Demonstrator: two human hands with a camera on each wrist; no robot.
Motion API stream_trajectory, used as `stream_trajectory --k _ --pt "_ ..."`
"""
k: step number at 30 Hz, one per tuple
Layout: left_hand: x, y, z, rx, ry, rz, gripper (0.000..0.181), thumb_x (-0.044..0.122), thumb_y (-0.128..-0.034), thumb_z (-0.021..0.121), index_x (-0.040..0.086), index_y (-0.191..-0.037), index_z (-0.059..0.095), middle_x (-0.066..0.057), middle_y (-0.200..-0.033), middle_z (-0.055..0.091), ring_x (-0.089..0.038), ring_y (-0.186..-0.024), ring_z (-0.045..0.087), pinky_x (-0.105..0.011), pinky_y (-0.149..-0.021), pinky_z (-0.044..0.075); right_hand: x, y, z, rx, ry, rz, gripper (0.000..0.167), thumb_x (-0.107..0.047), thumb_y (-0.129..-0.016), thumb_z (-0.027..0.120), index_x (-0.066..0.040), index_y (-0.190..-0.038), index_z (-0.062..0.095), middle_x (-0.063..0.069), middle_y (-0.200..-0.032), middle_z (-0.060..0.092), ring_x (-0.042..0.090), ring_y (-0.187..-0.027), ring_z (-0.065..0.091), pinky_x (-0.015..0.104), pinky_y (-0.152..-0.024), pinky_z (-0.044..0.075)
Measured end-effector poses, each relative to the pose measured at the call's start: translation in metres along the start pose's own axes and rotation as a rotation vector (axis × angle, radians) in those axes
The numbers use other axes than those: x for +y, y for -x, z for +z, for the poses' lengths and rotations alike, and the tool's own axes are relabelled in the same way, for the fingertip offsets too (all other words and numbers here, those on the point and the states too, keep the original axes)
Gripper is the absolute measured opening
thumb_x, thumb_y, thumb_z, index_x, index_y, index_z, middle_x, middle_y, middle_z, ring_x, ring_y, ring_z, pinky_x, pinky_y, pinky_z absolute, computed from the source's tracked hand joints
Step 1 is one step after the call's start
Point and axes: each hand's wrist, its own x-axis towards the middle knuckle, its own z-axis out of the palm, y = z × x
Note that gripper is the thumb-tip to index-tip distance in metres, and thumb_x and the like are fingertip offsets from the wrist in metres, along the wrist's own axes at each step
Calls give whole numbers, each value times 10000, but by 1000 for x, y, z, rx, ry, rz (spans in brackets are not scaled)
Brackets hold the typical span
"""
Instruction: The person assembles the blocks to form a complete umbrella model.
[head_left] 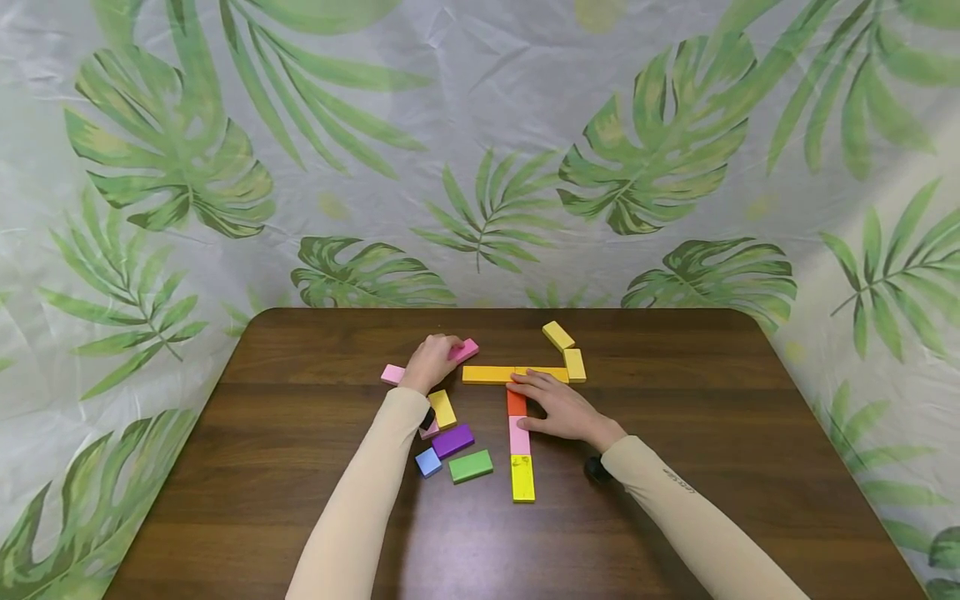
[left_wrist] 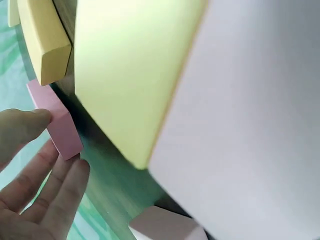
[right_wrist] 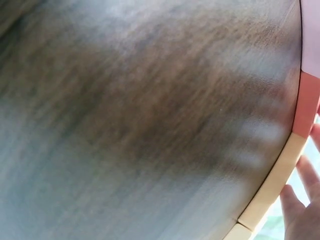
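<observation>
Near the back of the table, my left hand [head_left: 431, 363] pinches a hot-pink block [head_left: 465, 351]. The left wrist view shows the thumb on one side of that pink block [left_wrist: 59, 120] and fingers beneath its near end. My right hand [head_left: 561, 408] lies over a T-shaped layout, its extended fingers touching the right orange block [head_left: 551, 372]. Its thumb reaches the light pink block [head_left: 519, 437] in the stem. Another orange block [head_left: 487, 375] forms the left of the bar. A red block [head_left: 516, 402] and a bright yellow block [head_left: 522, 479] complete the visible stem.
Two pale yellow blocks [head_left: 574, 365] angle off the bar's right end. Left of the stem lie a yellow block [head_left: 442, 409], a purple block [head_left: 453, 441], a green block [head_left: 471, 466], a blue block [head_left: 428, 462] and light pink ones [head_left: 392, 374]. A leaf-patterned cloth [head_left: 480, 208] hangs behind the table.
</observation>
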Motion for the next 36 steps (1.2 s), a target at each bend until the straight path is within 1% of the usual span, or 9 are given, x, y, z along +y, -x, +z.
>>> stream_trajectory --k 6,12,14,16,19,24,27,31,36 --pt "2 -3 2 -22 -7 4 280 37 -888 665 37 -1168 674 -153 -1122 641 -288 -1057 601 -383 -937 462 -1 0 0 3 -4 5 684 -452 -896 618 -125 -1462 416 94 -1512 345 337 -1396 247 511 -1095 239" --pt "1 1 2 10 -42 37 281 57 -908 626 38 -1185 669 -143 -1216 597 -327 -1118 556 -436 -964 434 -1 1 0 0 -10 10 684 -455 -899 612 -128 -1465 411 87 -1519 334 334 -1400 239 513 -1096 236" --pt "2 4 1 26 -54 49 269 66 -911 611 37 -1170 678 -137 -1202 597 -331 -1104 557 -462 -945 437 -1 1 0 -2 -7 12 683 -455 -900 611 -132 -1466 409 80 -1521 332 328 -1402 238 509 -1098 234" --pt "4 7 -1 24 -71 52 256 74 -914 601 36 -1153 685 -131 -1171 602 -322 -1085 564 -476 -922 438 0 1 1 -1 -5 10 682 -452 -900 613 -132 -1466 410 77 -1521 332 327 -1400 242 508 -1098 235" --pt "7 13 -4 -6 -108 48 239 94 -919 597 36 -1128 695 -123 -1125 607 -299 -1049 583 -482 -882 440 2 0 2 2 -6 6 683 -452 -897 615 -133 -1466 410 77 -1520 334 329 -1397 248 509 -1095 242" --pt "13 20 -6 -79 -162 54 253 105 -946 567 42 -1167 673 -145 -1137 608 -295 -1037 603 -483 -887 446 4 0 4 12 -12 -13 678 -447 -898 617 -125 -1460 419 80 -1517 339 332 -1400 240 505 -1095 243" --pt "16 22 -5 -81 -174 79 249 74 -947 546 32 -1162 665 -172 -1137 611 -315 -1016 617 -466 -892 461 3 -1 4 16 -16 -17 675 -447 -898 618 -120 -1456 425 83 -1515 343 334 -1398 244 508 -1092 249" --pt "22 18 -4 -92 -173 91 261 57 -944 538 2 -1173 651 -193 -1168 600 -331 -1066 594 -476 -950 432 2 0 3 15 -26 -14 675 -447 -896 620 -120 -1455 427 88 -1511 349 336 -1396 250 511 -1090 252" --pt "28 6 1 -150 -184 66 320 113 -978 512 10 -1268 600 -180 -1290 535 -301 -1230 490 -540 -1057 297 1 0 3 12 -25 -12 675 -446 -896 622 -124 -1456 426 88 -1509 353 335 -1394 255 507 -1090 255"
